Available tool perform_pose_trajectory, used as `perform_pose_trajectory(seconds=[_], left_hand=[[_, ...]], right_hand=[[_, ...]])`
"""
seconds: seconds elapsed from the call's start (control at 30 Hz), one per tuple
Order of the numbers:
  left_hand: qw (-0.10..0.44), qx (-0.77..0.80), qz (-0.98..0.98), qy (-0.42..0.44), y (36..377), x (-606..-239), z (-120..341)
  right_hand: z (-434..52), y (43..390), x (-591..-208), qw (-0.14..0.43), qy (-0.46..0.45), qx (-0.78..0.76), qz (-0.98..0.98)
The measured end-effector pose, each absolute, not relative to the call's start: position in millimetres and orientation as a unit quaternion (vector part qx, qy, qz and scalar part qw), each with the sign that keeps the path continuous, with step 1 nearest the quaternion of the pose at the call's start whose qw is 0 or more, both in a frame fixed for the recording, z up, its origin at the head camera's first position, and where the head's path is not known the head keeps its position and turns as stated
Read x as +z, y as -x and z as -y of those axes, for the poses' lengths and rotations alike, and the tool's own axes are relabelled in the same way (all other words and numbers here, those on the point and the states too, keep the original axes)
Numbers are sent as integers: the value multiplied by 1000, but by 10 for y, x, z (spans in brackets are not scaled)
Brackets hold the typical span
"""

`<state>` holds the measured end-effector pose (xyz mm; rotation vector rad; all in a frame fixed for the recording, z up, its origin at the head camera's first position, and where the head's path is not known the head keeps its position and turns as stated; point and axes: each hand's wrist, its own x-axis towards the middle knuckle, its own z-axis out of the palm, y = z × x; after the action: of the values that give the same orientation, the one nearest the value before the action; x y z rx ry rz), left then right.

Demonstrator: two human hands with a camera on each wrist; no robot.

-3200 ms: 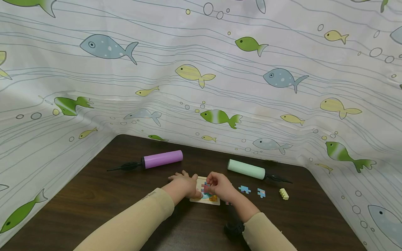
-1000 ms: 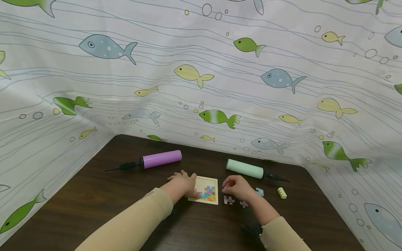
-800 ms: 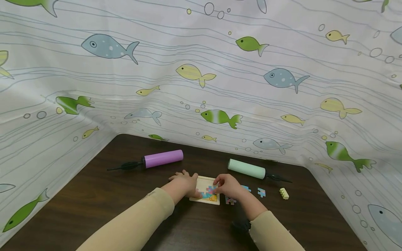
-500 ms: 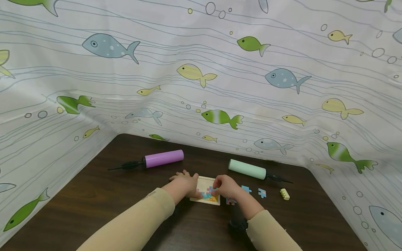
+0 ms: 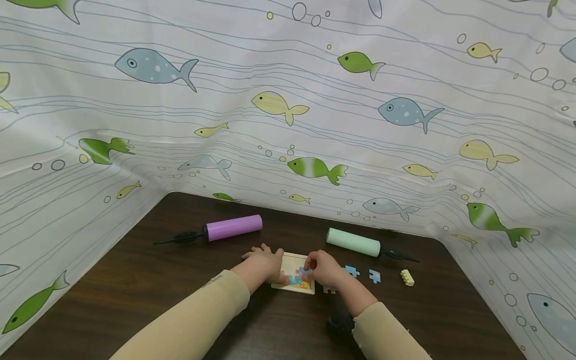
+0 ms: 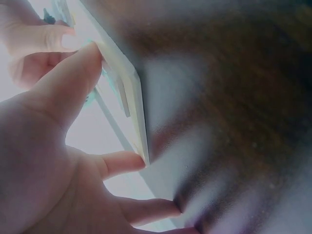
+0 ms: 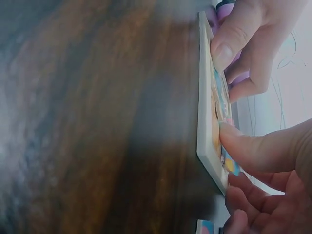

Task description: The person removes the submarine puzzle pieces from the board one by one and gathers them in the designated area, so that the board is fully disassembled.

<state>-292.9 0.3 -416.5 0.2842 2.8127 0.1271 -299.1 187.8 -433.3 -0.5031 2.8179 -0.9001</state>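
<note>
A small wooden jigsaw tray (image 5: 292, 257) lies mid-table, its near part filled with colourful pieces. My left hand (image 5: 265, 266) spreads over its left side. In the left wrist view the left thumb (image 6: 80, 70) presses on the tray, one fingertip meets its corner, and other fingertips rest on the table. Over the tray's right side, my right hand (image 5: 324, 269) pinches a jigsaw piece (image 7: 230, 165) with yellow and blue on it, low against the filled part. The right thumb (image 7: 239, 141) lies on top, the other fingers curled at the tray's edge.
Right of the tray lie loose jigsaw pieces: a blue piece (image 5: 351, 271), a second blue piece (image 5: 374, 276) and a pink piece (image 5: 330, 289). A yellow toy brick (image 5: 407, 278) is further right. Behind are a purple hand pump (image 5: 234, 228) and a mint hand pump (image 5: 353, 242).
A second ago my right hand was beside the tray, among the loose pieces. It then moved left onto the tray's right side and has stayed there. My left hand has kept its place.
</note>
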Motion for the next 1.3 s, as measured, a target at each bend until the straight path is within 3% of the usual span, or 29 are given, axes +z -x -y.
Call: perform_pose_trajectory(seconds=[0.83, 1.07, 1.3], left_hand=[[153, 38, -983, -98, 2941, -4173, -9], [155, 36, -982, -99, 2940, -4175, -5], [158, 34, -982, -100, 2936, -4167, 0]], right_hand=[[-1993, 2918, -4245, 54, 154, -417, -894], [-2443, 2812, -4113, 60, 125, -417, -898], [-3180, 2605, -4028, 127, 130, -420, -889]])
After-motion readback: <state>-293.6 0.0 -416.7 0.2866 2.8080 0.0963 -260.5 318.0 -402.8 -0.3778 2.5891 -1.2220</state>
